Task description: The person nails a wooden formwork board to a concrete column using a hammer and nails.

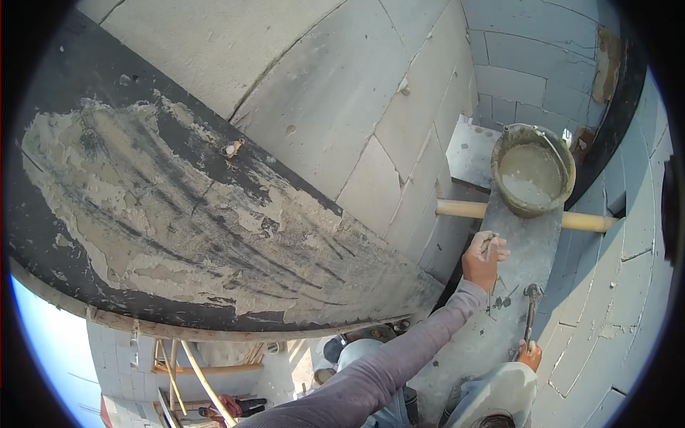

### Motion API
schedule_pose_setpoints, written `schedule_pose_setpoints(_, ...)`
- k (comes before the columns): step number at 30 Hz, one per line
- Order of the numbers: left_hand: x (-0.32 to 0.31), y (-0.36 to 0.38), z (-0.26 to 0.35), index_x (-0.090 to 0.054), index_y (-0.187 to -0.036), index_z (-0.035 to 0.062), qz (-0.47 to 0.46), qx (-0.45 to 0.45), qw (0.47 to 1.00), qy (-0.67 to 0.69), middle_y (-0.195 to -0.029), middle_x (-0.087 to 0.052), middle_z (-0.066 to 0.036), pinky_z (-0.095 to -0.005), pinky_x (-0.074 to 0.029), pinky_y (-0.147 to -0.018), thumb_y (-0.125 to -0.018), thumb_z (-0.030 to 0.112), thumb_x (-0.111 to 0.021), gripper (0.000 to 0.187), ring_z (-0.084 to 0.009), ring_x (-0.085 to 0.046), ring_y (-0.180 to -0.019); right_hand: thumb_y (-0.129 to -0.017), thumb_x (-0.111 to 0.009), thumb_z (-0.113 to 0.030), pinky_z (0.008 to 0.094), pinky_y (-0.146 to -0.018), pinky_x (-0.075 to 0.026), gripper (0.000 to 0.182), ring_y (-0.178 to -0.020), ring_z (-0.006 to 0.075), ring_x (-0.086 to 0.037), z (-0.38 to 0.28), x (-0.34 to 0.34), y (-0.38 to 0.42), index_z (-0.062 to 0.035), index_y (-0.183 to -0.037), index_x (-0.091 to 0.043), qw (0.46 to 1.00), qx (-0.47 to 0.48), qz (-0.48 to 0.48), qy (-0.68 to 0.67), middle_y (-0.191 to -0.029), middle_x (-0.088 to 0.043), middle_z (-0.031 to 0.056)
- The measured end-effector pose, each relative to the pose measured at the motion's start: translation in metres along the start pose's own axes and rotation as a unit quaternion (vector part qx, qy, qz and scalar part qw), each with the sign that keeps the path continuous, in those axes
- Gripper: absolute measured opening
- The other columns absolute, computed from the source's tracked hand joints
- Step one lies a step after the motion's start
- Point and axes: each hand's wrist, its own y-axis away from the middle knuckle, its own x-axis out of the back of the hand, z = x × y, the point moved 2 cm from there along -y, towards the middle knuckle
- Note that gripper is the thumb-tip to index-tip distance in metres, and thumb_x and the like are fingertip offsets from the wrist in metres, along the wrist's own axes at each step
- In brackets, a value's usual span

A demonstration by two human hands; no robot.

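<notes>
My left hand [483, 258], at the end of a long grey sleeve, is raised above the plank [457, 357]. Its fingers are curled together; a thin dark sliver shows between them, too small to name. Below it, several small dark nail-like pieces [502, 299] are scattered on the plank. My right hand [529, 354], partly hidden by my knee, grips the handle of a hammer [530, 314], whose head points away from me. Beyond my left hand, a bucket [534, 171] of wet grey mortar stands on the plank's far end.
A dark board [214, 221] smeared with dried mortar fills the left side. Pale block walls [357, 93] rise behind and at right [606, 307]. A bamboo pole [589, 222] crosses under the plank. Far below at lower left are a person [232, 406] and leaning poles [203, 378].
</notes>
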Motion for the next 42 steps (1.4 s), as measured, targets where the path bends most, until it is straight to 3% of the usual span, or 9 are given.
schedule_pose_setpoints(9, 0.112, 0.121, 0.140, -0.074, -0.116, 0.0058, 0.100, -0.218, 0.872, -0.427, -0.115, -0.071, -0.012, -0.0251, -0.055, -0.071, -0.098, 0.014, -0.065, 0.022, -0.0115, -0.069, -0.077, -0.087, -0.071, -0.021, 0.0439, -0.055, -0.041, 0.037, -0.054, 0.0290, -0.053, -0.112, 0.077, -0.021, 0.0009, -0.065, -0.051, 0.989, 0.089, 0.084, -0.084, -0.059, -0.055, 0.0168)
schedule_pose_setpoints(12, 0.124, 0.150, 0.162, -0.071, -0.118, 0.0001, 0.102, 0.040, 0.975, -0.193, -0.121, -0.069, -0.016, -0.0259, -0.056, -0.083, -0.099, 0.018, -0.065, 0.027, -0.0139, -0.069, -0.097, -0.089, -0.069, -0.022, 0.0437, -0.055, -0.038, 0.040, -0.055, 0.0262, -0.047, -0.158, 0.098, -0.031, 0.0009, -0.065, -0.047, 0.983, 0.113, 0.098, -0.110, -0.059, -0.050, 0.0144)
schedule_pose_setpoints(18, 0.104, 0.195, 0.238, -0.057, -0.130, -0.0100, -0.022, -0.219, 0.975, 0.015, -0.111, -0.071, -0.021, -0.0355, -0.059, -0.092, -0.099, 0.017, -0.065, 0.042, -0.0268, -0.072, -0.102, -0.090, -0.070, -0.028, 0.0438, -0.057, -0.040, 0.042, -0.056, 0.0272, -0.049, -0.199, 0.116, -0.045, 0.0013, -0.066, -0.050, 0.979, 0.126, 0.074, -0.144, -0.060, -0.051, 0.0174)
schedule_pose_setpoints(23, 0.095, 0.195, 0.246, -0.062, -0.114, -0.0072, 0.130, 0.006, 0.989, 0.067, -0.101, -0.072, -0.021, -0.0299, -0.061, -0.078, -0.101, 0.013, -0.063, 0.024, -0.0249, -0.074, -0.089, -0.096, -0.069, -0.033, 0.0307, -0.044, -0.038, 0.047, -0.048, 0.0097, -0.047, -0.263, 0.148, -0.020, -0.0073, -0.067, -0.042, 0.959, 0.094, -0.030, -0.266, -0.055, -0.040, -0.0005)
schedule_pose_setpoints(27, 0.134, 0.162, 0.182, -0.064, -0.106, -0.0042, -0.088, 0.068, 0.979, -0.170, -0.084, -0.070, -0.011, -0.0282, -0.058, -0.074, -0.101, 0.006, -0.056, 0.014, -0.0162, -0.069, -0.080, -0.098, -0.067, -0.030, 0.0226, -0.038, -0.037, 0.038, -0.043, 0.0046, -0.044, -0.301, 0.165, 0.002, -0.0101, -0.073, -0.048, 0.940, 0.085, -0.071, -0.322, -0.057, -0.043, -0.0042)
schedule_pose_setpoints(31, 0.201, 0.098, 0.214, -0.064, -0.099, -0.0002, -0.036, -0.074, 0.880, -0.467, -0.077, -0.067, -0.005, -0.0271, -0.047, -0.067, -0.099, 0.005, -0.053, 0.013, -0.0107, -0.059, -0.070, -0.098, -0.067, -0.028, 0.0219, -0.038, -0.036, 0.036, -0.043, 0.0043, -0.044, -0.304, 0.170, 0.011, -0.0096, -0.073, -0.049, 0.929, 0.053, -0.094, -0.354, -0.056, -0.044, -0.0040)
schedule_pose_setpoints(35, 0.184, 0.109, 0.207, -0.064, -0.098, 0.0023, -0.027, -0.075, 0.916, -0.392, -0.076, -0.066, -0.002, -0.0268, -0.051, -0.073, -0.100, 0.004, -0.051, 0.014, -0.0117, -0.061, -0.072, -0.098, -0.068, -0.028, 0.0225, -0.037, -0.033, 0.036, -0.042, 0.0035, -0.042, -0.300, 0.179, -0.009, -0.0092, -0.073, -0.049, 0.937, 0.065, -0.105, -0.327, -0.055, -0.044, -0.0046)
schedule_pose_setpoints(40, 0.187, 0.070, 0.050, -0.068, -0.104, 0.0053, 0.076, 0.445, 0.888, -0.091, -0.085, -0.071, -0.004, -0.0351, -0.060, -0.084, -0.102, 0.009, -0.054, 0.015, -0.0195, -0.068, -0.071, -0.097, -0.069, -0.028, 0.0242, -0.039, -0.033, 0.036, -0.044, 0.0043, -0.038, -0.261, 0.116, -0.072, -0.0082, -0.075, -0.048, 0.956, 0.147, -0.102, -0.231, -0.056, -0.042, -0.0046)
schedule_pose_setpoints(42, 0.200, 0.064, -0.029, -0.069, -0.105, 0.0055, 0.106, 0.482, 0.868, -0.058, -0.086, -0.071, -0.006, -0.0350, -0.061, -0.080, -0.101, 0.009, -0.056, 0.014, -0.0194, -0.067, -0.071, -0.096, -0.069, -0.027, 0.0241, -0.036, -0.033, 0.034, -0.042, 0.0039, -0.038, -0.252, 0.068, -0.080, -0.0079, -0.079, -0.048, 0.951, 0.163, -0.127, -0.229, -0.057, -0.043, -0.0046)
